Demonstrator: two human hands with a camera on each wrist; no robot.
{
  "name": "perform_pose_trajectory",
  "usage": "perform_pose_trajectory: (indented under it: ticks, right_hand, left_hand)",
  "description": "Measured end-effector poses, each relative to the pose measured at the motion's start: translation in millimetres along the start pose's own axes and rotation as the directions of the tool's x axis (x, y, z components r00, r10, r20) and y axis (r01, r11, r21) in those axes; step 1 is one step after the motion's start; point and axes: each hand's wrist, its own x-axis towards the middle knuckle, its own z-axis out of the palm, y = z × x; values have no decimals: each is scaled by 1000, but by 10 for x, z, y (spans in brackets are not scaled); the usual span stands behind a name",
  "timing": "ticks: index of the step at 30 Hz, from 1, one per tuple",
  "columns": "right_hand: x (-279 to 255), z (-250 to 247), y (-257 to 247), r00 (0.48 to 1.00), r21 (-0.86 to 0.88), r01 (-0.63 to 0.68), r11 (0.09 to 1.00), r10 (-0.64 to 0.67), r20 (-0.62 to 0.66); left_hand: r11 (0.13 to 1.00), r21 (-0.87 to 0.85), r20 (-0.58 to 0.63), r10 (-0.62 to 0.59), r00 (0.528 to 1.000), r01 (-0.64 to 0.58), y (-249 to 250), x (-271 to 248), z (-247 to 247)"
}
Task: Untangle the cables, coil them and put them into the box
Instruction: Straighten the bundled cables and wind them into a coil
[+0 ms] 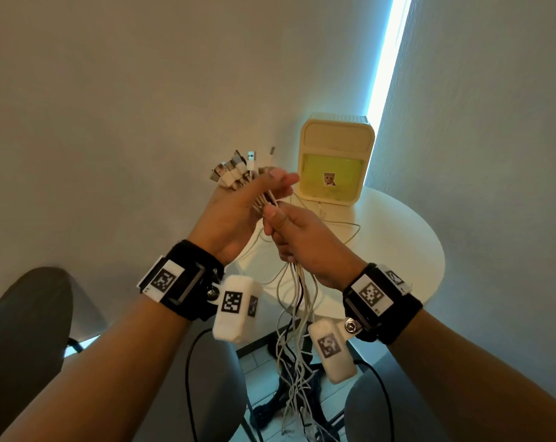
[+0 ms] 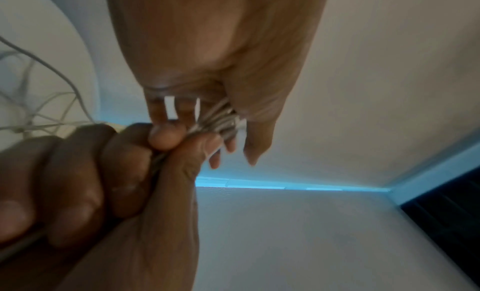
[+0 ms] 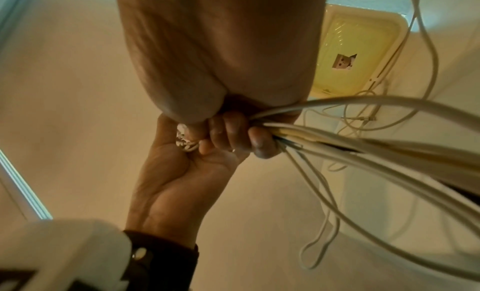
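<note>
A bundle of white cables point(image 1: 264, 202) is held up between both hands above the round white table point(image 1: 404, 250). My left hand point(image 1: 254, 199) grips the bundle just under its plugs point(image 1: 238, 170), which fan out above the fingers. Directly below, my right hand point(image 1: 286, 231) is curled round the same cables point(image 3: 363, 149). From there the loose ends point(image 1: 299, 352) hang tangled toward the floor. The cream box point(image 1: 334, 161) stands on the table behind the hands, with its lid up and a yellow-green inside point(image 3: 355, 49). Seen from the left wrist, the strands point(image 2: 221, 119) run from my left hand point(image 2: 221, 69) into my right hand point(image 2: 103, 172).
Thin white cable loops point(image 1: 343, 231) lie on the table in front of the box. Grey chair seats point(image 1: 31, 330) point(image 1: 213, 378) stand below my arms, beside the table's black foot point(image 1: 286, 397). A bright strip of window point(image 1: 388, 52) runs up the corner of the walls.
</note>
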Motion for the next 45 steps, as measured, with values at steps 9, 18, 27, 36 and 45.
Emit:
perform_pose_trajectory:
  ticks: [9,18,27,36,45]
  right_hand:
    - [44,119,66,1000,-74,-2,997,4,27]
    - [134,-407,-476,979,-606,-196,771,192,-72]
    - [298,49,-754,976,-730,209,651,-190,110]
    - [788,-629,-93,992,-790,-88,607,-18,-124]
    - [925,-585,420,995,-879,-34,475,96,13]
  left_hand:
    - [991,-59,-79,-122,989,117,8,103,33]
    - [997,35,-70,-73,995,76,-17,102,-3]
    - [940,340,-30,-8,1000,18,-159,-107,290]
    - [987,147,-42,-65,997,70,60,-6,-267]
    - [982,123,-134,-124,983,141,-66,-24,-398]
